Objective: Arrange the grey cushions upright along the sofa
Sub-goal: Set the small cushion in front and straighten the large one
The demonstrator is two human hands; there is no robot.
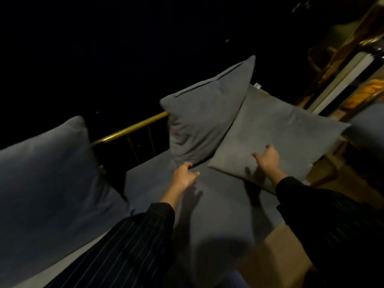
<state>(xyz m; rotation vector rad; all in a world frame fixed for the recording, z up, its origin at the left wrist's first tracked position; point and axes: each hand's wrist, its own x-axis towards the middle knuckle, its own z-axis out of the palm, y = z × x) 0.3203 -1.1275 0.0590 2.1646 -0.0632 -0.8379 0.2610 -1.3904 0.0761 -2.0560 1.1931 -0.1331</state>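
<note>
On the sofa seat, one grey cushion stands upright against the brass rail; the flat cushion lies just right of it. The left hand, fingers spread, touches the upright cushion's lower corner; the right hand rests on the flat cushion (grip unclear).

We saw a dim scene whose far and left background was almost black, with light falling from near us onto the grey cushions and the sofa seat. Both hands threw soft shadows on the fabric, the left hand onto the seat and the right hand onto a cushion, and a broad round shadow lay on the near seat. The gold rail carried a faint sheen, the far-right edge was smeared and bent, and everything looked soft and grainy.
</note>
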